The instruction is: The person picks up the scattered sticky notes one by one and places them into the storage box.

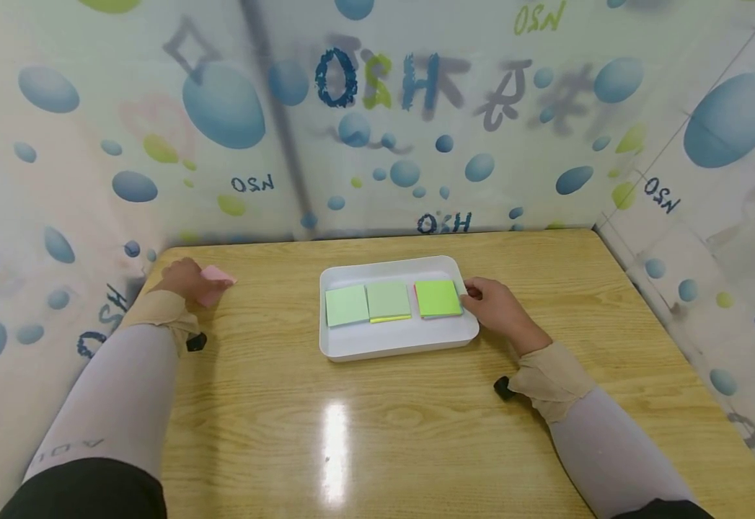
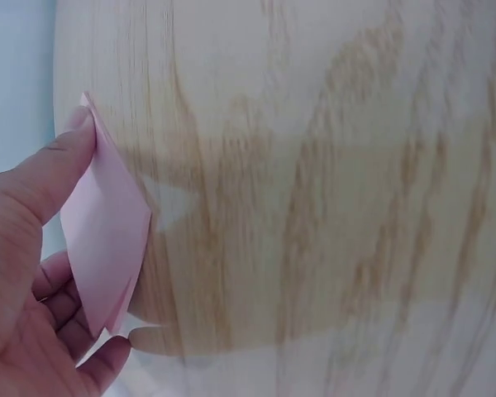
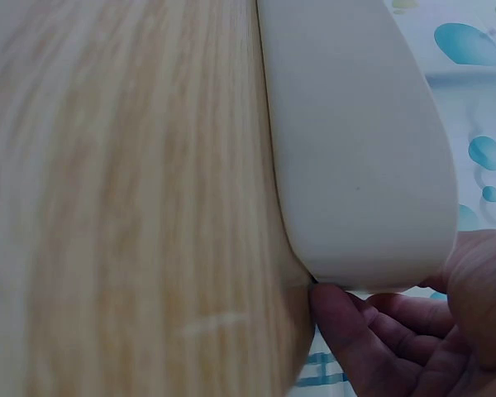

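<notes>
At the table's left end, my left hand pinches pink sticky notes between thumb and fingers. In the left wrist view the notes are tilted up, and a few layers show apart at the lower corner. My right hand grips the right end of a white tray, its fingertips at the edge. From the right wrist view, the tray's outer wall rises beside the fingers. In the tray lie two pale green sticky note pads side by side. A bright green pad lies apart at the right, with pink along its edge.
The wooden table reaches back to a wall sheet printed with blue and green dots. Similar patterned sheets stand along both sides. Each wrist wears a tan wrap with a small black piece.
</notes>
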A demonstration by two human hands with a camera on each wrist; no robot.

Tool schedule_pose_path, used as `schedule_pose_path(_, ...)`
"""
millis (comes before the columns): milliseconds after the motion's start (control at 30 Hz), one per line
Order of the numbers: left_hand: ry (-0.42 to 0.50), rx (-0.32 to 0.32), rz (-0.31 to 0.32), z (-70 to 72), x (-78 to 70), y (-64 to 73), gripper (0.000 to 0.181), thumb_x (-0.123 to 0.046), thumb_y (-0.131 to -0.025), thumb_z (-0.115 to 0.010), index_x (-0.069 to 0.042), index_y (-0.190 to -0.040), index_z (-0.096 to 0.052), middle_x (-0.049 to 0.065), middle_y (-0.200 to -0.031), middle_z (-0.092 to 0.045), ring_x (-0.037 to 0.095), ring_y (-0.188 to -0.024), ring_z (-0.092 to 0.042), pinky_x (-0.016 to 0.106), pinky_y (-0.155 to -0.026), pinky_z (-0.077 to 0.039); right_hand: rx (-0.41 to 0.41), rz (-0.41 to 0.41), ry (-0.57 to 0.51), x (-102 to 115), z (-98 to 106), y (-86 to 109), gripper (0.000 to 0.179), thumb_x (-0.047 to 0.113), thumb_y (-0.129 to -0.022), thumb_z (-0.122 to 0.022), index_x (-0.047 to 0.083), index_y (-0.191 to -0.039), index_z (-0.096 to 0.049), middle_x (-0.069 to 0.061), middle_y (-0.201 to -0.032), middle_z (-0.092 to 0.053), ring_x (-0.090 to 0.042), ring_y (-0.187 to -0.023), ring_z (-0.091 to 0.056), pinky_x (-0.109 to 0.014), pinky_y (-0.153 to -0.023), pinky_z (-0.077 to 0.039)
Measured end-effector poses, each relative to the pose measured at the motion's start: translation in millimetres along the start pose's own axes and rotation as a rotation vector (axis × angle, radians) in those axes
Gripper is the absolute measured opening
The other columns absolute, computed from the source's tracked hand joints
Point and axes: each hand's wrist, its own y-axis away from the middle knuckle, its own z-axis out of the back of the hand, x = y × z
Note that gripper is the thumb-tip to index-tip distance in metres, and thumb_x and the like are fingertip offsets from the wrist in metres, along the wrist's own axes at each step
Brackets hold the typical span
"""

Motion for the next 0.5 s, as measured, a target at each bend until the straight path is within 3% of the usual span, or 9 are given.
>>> schedule_pose_path(100,0.040,-0.004,0.000,-0.9,2.9,-0.4,0.104,-0.081,-0.084,-0.060,0.017,-0.120,-0.054,0.034,-0.115,-0.058,0.048,-0.100,-0.055,0.060,-0.089,-0.050,-0.002,0.002,-0.001,0,0,0.0,0.044,0.019,-0.107,-0.055,-0.003,-0.145,-0.056,-0.023,-0.131,-0.065,-0.036,-0.120,-0.060,-0.050,-0.101,-0.052)
schedule_pose_path(200,0.064,-0.002,-0.016,-0.8,3.0,1.0,0.108,-0.081,-0.085,-0.060,0.017,-0.126,-0.051,0.037,-0.120,-0.058,0.051,-0.104,-0.059,0.064,-0.092,-0.051,-0.005,0.003,0.003,1,0,0.0,0.044,0.020,-0.107,-0.055,-0.003,-0.144,-0.056,-0.023,-0.131,-0.065,-0.036,-0.119,-0.061,-0.050,-0.101,-0.052)
schedule_pose_path(333,0.089,0.005,-0.023,0.1,1.8,4.3,0.109,-0.076,-0.089,-0.060,0.018,-0.141,-0.043,0.043,-0.137,-0.051,0.059,-0.121,-0.051,0.070,-0.104,-0.044,-0.006,0.004,0.006,1,0,0.6,0.044,0.019,-0.107,-0.055,-0.003,-0.145,-0.055,-0.023,-0.131,-0.065,-0.036,-0.119,-0.060,-0.050,-0.101,-0.052)
schedule_pose_path(500,0.153,0.010,-0.038,3.3,0.4,10.2,0.091,-0.056,-0.097,-0.062,0.019,-0.145,-0.040,0.043,-0.143,-0.046,0.058,-0.129,-0.045,0.068,-0.113,-0.037,-0.005,0.004,0.009,2,0,1.3,0.044,0.019,-0.107,-0.055,-0.004,-0.145,-0.055,-0.023,-0.131,-0.065,-0.036,-0.119,-0.060,-0.050,-0.101,-0.052)
